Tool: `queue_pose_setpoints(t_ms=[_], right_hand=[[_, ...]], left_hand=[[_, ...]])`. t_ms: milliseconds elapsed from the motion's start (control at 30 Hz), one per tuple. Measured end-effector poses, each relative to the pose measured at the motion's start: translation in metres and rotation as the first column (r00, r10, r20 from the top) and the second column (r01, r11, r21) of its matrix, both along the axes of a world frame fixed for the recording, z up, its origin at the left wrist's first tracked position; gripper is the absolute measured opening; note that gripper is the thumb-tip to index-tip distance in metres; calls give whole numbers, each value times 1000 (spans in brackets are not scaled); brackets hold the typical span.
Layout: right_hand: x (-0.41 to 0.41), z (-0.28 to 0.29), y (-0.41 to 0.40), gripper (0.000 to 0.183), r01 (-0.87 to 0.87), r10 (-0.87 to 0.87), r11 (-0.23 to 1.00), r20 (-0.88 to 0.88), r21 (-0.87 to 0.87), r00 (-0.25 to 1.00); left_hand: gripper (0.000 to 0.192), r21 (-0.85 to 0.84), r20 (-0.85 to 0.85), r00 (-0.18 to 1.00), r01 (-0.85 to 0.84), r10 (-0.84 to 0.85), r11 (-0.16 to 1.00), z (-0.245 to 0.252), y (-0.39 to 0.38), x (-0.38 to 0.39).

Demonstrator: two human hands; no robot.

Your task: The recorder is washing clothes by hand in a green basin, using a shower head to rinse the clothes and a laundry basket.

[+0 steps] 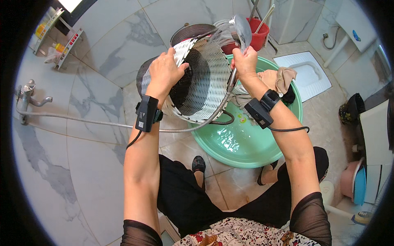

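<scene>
My left hand [167,72] grips the rim of a woven basket [212,83], white and dark, which is tilted with its mouth towards the upper right. In my right hand [244,63] is the handle of a chrome shower head [241,30]. Water sprays from it leftward onto the basket's upper rim and inside. A metal shower hose [184,130] runs from the handle below the basket to the wall tap [27,92]. Under the basket and my right forearm stands a large green plastic basin [246,150], holding water and wet clothes [269,80] at its upper right.
A dark round pan or tub [190,30] and a red bucket [260,33] with sticks stand behind the basket. A squat toilet [307,73] lies right of the basin. Corner shelves [69,49] hang at left. Pink [347,180] and blue basins [359,186] stand at lower right.
</scene>
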State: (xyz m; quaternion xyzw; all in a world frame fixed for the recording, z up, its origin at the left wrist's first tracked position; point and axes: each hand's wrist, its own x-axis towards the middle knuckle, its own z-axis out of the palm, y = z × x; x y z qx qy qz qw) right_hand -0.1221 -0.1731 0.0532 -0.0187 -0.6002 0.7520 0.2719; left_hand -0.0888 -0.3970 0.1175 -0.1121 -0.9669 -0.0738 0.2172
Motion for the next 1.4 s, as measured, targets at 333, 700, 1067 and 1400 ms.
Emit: queue_pose_setpoints(t_ms=[333,700,1067,1400], right_hand=[[9,10,-21,24,-139,144,979,-23,148,989],[17,-10,-12,21,-167,147,963,103,212,984],[66,-48,37,20,-154,100,960,228,233,968],[84,-61,27,17,-233,158,919,243,319,957]], left_hand=[[64,-300,164,942,329,-292,895,-30,-11,-61],[52,-341,-26,996,68,-82,938,-6,51,-84],[42,59,-24,999,25,-24,998,10,15,-113],[46,11,251,954,-169,161,985,-42,-114,-110]])
